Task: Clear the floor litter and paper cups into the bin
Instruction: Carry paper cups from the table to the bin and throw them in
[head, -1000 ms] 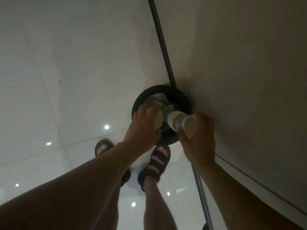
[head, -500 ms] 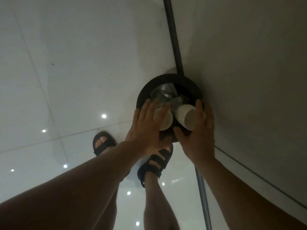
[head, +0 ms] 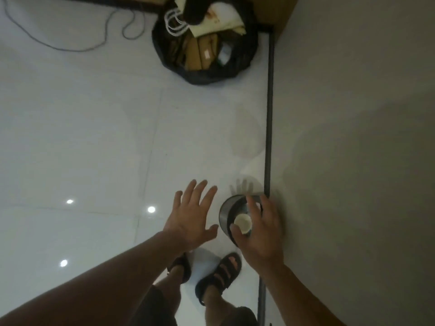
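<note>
Two bare hands hung over a small dark bin (head: 224,215) that stood on the pale tiled floor (head: 82,137), hard against the dark skirting strip (head: 270,102) at the foot of the wall. The left hand (head: 190,220) was empty, its fingers (head: 200,191) straight and spread wide apart, and the bin lay just beyond its thumb side. The right hand (head: 263,236) reached across the bin's mouth with its fingers (head: 254,208) extended over the far rim. One paper cup (head: 243,223), mouth towards the camera, lay in the gap between that hand's thumb and forefinger, directly above the bin opening. The thumb tip met the cup's rim, but whether the cup was pinched or already loose could not be told. No other cup or floor litter showed near either hand, and the bin's inside was largely hidden behind the right fingers. Well ahead of both sets of fingertips a black rubbish bag (head: 211,76) full of cardboard sat by the wall, with a thin cable (head: 80,51) trailing across the tiles beside it. The person's sandalled feet (head: 221,271) stood below the wrists. The step in hand appeared to be the drop of the cup into the bin. The next move probably called for the right thumb and fingers to part fully over the opening, so that the cup fell inside and did not catch the rim.
</note>
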Motion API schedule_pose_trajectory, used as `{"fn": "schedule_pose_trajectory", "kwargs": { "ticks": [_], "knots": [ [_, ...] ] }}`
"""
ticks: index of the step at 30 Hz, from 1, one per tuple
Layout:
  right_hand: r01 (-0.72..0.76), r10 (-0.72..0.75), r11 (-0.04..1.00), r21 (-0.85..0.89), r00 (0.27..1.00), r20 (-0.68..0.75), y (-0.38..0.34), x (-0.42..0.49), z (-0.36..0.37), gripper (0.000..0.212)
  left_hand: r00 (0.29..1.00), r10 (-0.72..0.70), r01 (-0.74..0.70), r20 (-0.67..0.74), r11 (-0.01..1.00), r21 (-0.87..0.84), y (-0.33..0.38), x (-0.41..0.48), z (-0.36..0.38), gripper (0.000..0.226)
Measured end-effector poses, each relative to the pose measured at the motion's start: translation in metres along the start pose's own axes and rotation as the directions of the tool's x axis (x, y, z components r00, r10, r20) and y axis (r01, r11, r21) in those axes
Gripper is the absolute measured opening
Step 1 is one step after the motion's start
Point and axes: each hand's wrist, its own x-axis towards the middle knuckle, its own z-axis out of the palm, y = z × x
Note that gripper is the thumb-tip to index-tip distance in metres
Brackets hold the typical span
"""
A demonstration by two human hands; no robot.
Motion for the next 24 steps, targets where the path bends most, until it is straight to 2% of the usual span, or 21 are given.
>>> {"fn": "schedule_pose_trajectory", "kwargs": {
  "ticks": [5,10,16,24],
  "knots": [
    [0.191,-0.181,0.98,-0.056,0.973,0.14,-0.073,-0.019,-0.052,0.08,0.975,-0.197,0.196,-0.101,0.98,-0.018,-0.001,-0.081,-0.078,0.096],
    [0.416,-0.386,0.903,-0.104,0.894,0.226,-0.127,-0.053,-0.088,0.08,0.873,-0.439,0.42,-0.211,0.898,-0.13,0.019,-0.173,-0.122,0.094],
    [0.627,-0.57,0.768,-0.129,0.762,0.307,-0.178,-0.113,-0.115,0.077,0.669,-0.693,0.625,-0.267,0.72,-0.302,0.048,-0.289,-0.115,0.092],
    [0.867,-0.762,0.489,-0.096,0.478,0.436,-0.267,-0.228,-0.104,0.076,0.331,-0.899,0.735,-0.286,0.436,-0.519,0.049,-0.454,-0.085,0.092]
  ]
}}
